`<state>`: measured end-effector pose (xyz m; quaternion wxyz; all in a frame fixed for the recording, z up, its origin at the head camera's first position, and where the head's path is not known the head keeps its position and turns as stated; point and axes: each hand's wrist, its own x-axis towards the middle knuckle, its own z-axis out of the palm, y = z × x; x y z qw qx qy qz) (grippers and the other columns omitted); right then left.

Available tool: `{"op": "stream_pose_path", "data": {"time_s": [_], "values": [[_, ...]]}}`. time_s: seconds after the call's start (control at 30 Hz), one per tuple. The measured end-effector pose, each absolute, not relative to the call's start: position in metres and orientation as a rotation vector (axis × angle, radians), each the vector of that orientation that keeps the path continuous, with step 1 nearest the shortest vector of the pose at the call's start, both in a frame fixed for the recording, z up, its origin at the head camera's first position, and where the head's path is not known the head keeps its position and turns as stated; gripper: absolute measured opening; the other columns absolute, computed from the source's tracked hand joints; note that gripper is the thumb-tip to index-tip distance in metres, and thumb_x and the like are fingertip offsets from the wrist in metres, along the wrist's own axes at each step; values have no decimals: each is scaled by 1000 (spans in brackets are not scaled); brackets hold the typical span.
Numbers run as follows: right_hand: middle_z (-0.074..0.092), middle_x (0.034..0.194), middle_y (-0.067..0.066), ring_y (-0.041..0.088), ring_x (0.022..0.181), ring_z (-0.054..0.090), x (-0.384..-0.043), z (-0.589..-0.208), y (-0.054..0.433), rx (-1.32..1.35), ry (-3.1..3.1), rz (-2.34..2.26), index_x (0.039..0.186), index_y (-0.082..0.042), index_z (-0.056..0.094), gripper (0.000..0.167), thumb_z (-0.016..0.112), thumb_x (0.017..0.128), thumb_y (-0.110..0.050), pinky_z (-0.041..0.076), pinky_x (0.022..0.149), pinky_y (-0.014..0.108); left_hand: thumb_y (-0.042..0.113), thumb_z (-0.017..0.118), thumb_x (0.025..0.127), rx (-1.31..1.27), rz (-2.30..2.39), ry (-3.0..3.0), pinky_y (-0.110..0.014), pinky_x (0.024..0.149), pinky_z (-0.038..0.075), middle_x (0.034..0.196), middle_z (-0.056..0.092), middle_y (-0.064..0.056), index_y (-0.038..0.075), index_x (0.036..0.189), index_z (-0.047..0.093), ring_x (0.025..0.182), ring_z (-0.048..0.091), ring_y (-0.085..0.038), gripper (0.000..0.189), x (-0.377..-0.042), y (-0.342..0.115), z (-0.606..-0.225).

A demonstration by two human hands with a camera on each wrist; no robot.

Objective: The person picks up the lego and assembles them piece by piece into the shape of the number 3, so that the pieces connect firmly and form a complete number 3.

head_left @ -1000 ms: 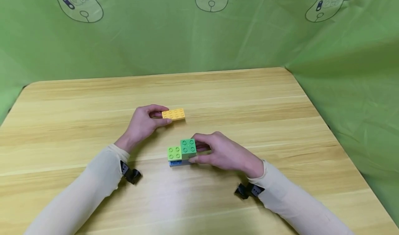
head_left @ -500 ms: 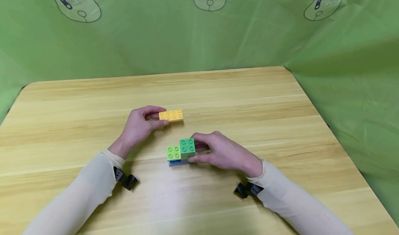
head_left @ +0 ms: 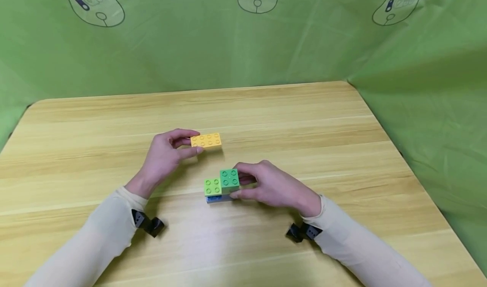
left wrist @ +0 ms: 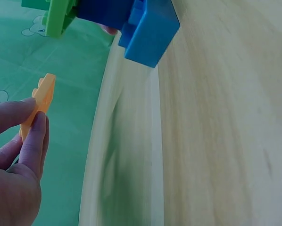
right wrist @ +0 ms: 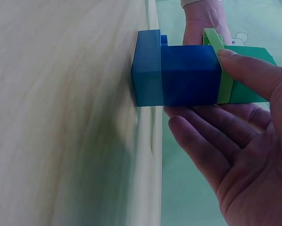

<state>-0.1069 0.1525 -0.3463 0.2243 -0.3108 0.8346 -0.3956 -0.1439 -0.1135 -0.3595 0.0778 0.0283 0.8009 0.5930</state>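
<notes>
My left hand (head_left: pixel 161 158) pinches a flat yellow toy building brick (head_left: pixel 206 140), studs up, between thumb and fingers at its left end. The left wrist view shows this yellow brick (left wrist: pixel 47 92) raised above the tabletop. Nearer to me, my right hand (head_left: pixel 272 185) grips a stack of building bricks from its right side. On top sits a green brick (head_left: pixel 230 178), on the right half of a thin lime plate (head_left: pixel 212 186). Beneath them, the right wrist view shows a dark blue brick (right wrist: pixel 190 75) and a lighter blue brick (right wrist: pixel 147 70) at the bottom.
The wood-grain table (head_left: pixel 304 122) has a rounded back edge. Green cloth (head_left: pixel 182 54) with printed cartoon figures hangs behind it and along both sides. Small black cameras are strapped at both wrists, over pale sleeves (head_left: pixel 87 240).
My left hand has drawn slightly to the left with the yellow building brick pinched in it. The right hand and its stack of building bricks have stayed in place.
</notes>
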Motion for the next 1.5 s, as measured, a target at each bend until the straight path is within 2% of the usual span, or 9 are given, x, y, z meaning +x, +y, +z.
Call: {"op": "stream_pose_path", "data": {"time_s": [0.27,0.5,0.73,1.13,1.3,1.5], "values": [[70,109,-10,2,102,63,-107,-346,153,-870,2313,-1084,114,-17,64,28,76,89,-22,50,92,25,15,82,82,88,1789,2405,-20,79,52,116,62,-9,4,122,66,104,60,-19,45,-134,-116,-356],[70,109,-10,2,102,63,-107,-347,153,-885,2318,-1087,113,-17,64,28,76,89,-23,50,93,26,9,81,82,149,1823,2403,-19,77,53,111,65,-11,2,120,66,102,63,-20,41,-128,-114,-352],[70,109,-9,2,102,63,-107,-348,153,-889,2316,-1086,114,-17,64,28,75,89,-22,51,92,26,13,81,82,149,1819,2431,-18,76,52,113,63,-10,3,120,67,104,62,-18,42,-126,-117,-346],[70,108,-9,2,101,64,-107,-348,154,-890,2321,-1079,113,-16,65,27,76,89,-21,51,91,25,7,80,82,138,1875,2411,-18,73,52,114,63,-12,0,120,65,101,63,-17,41,-122,-117,-345],[70,107,-10,2,100,64,-107,-348,155,-888,2329,-1080,112,-16,65,26,76,88,-22,51,90,25,7,80,82,142,1859,2424,-18,72,53,112,64,-10,3,120,66,100,63,-19,41,-121,-119,-345],[70,108,-9,3,101,64,-107,-349,155,-895,2307,-1112,111,-16,65,25,75,89,-21,52,91,27,7,81,82,158,1902,2397,-20,75,54,114,64,-10,3,120,66,100,64,-18,41,-114,-124,-342]]}}
